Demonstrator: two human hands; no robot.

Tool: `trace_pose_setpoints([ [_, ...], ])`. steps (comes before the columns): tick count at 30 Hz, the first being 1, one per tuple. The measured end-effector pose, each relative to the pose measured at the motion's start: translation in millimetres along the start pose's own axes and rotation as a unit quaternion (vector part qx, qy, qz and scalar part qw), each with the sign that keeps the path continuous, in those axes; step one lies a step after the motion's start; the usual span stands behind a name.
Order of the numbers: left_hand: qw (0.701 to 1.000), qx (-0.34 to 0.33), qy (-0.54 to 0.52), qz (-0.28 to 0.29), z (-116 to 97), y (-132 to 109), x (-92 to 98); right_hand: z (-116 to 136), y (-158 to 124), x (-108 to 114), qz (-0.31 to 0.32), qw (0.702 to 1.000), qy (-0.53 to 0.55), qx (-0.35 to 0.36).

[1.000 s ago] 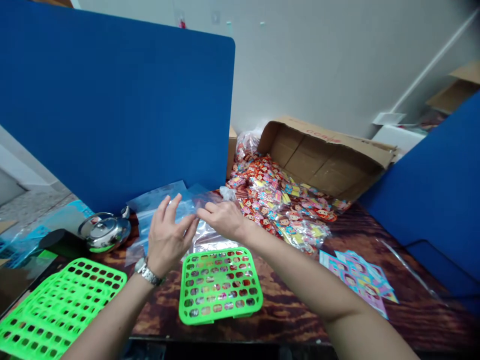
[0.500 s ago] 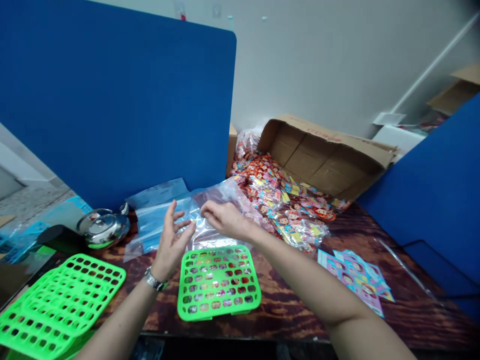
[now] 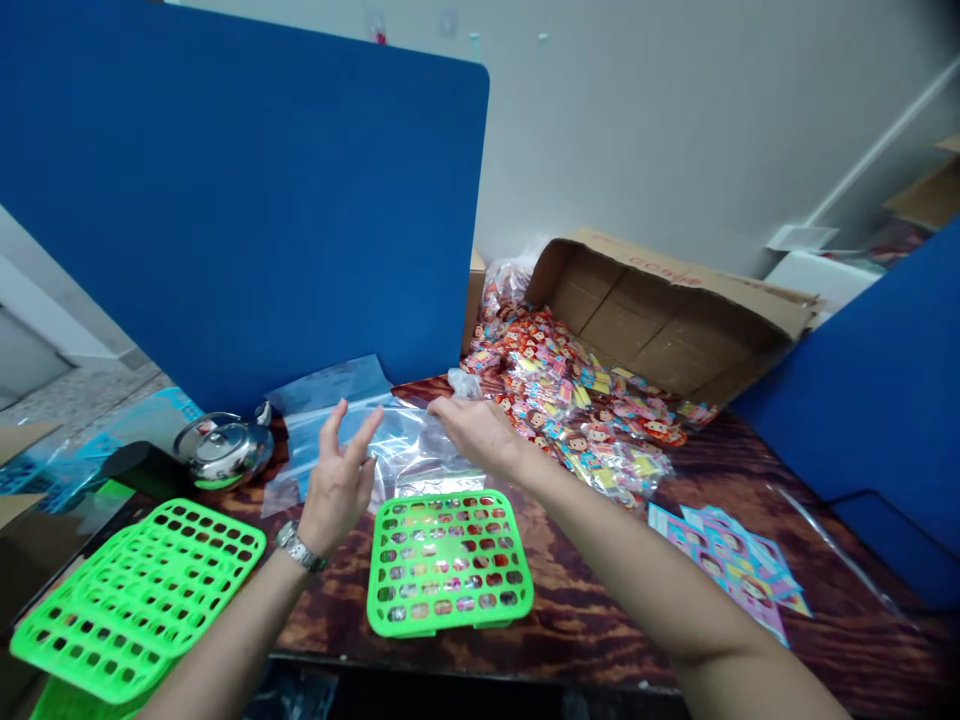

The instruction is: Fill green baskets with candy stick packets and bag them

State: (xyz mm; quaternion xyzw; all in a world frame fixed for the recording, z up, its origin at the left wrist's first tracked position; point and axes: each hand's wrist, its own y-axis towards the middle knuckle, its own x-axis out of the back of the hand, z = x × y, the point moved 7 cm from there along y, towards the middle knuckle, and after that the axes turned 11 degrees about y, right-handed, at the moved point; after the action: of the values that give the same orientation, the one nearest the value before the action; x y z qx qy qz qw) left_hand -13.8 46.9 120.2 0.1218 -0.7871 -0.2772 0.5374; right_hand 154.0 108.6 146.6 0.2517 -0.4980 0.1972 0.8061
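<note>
My right hand (image 3: 476,430) pinches the edge of a clear plastic bag (image 3: 409,445) that lies on a pile of such bags behind a green plastic grid tray (image 3: 448,562). The tray lies flat near the table's front edge, and small colourful packets show through its holes. Held just above the bags to the left, my left hand (image 3: 339,480) has its fingers spread and holds nothing; a metal watch is on its wrist.
A stack of green grid trays (image 3: 135,600) lies at the front left, a shiny metal kettle (image 3: 223,450) behind it. A heap of cartoon packets (image 3: 577,405) spills from an open cardboard box (image 3: 667,320). Pink sticker cards (image 3: 724,565) lie right. Blue partitions (image 3: 247,200) stand behind and right.
My left hand has let go of the bag and opened, drawing back a little. My right hand keeps its pinch on the bag's edge. The view shifted slightly left.
</note>
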Motion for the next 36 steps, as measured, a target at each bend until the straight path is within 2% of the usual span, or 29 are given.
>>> trace_pose_setpoints([
  [2,0.989,-0.079,0.119,0.031,-6.2,-8.2,-4.6,1.6,1.1,3.8,-0.004,0.998,-0.055,0.002],
  [5,0.968,-0.138,0.194,0.079,-9.7,-16.1,-12.9,7.0,1.9,6.2,-0.008,0.996,-0.09,0.028],
  [11,0.965,-0.081,0.221,0.114,-2.3,-4.4,-8.1,32.8,-8.4,2.3,0.044,0.977,-0.119,0.174],
  [13,0.962,-0.079,0.231,0.123,-3.2,-0.5,-7.7,36.8,-11.6,1.4,0.067,0.972,-0.134,0.183],
  [15,0.968,-0.07,0.22,0.095,-6.5,3.3,-4.1,33.3,-12.4,0.0,0.089,0.975,-0.14,0.15],
  [17,0.978,-0.051,0.199,0.036,-12.4,6.6,2.9,24.2,-12.4,-0.9,0.089,0.984,-0.127,0.09],
  [20,0.983,-0.026,0.176,-0.033,-25.8,9.4,9.7,11.3,-16.0,-5.8,0.051,0.996,-0.072,0.016],
  [23,0.986,-0.017,0.146,-0.073,-39.4,11.7,12.8,3.6,-24.2,-18.3,0.016,0.999,-0.023,-0.018],
  [27,0.987,0.008,0.106,-0.122,-42.3,12.3,19.0,-14.1,-34.9,-29.0,-0.018,0.997,0.008,-0.077],
  [31,0.987,0.019,0.087,-0.136,-40.4,9.1,19.4,-31.9,-40.7,-13.6,-0.102,0.988,0.032,-0.115],
  [36,0.995,0.045,0.044,-0.083,-30.9,7.7,8.2,-30.8,-49.8,6.3,-0.175,0.981,0.014,-0.083],
])
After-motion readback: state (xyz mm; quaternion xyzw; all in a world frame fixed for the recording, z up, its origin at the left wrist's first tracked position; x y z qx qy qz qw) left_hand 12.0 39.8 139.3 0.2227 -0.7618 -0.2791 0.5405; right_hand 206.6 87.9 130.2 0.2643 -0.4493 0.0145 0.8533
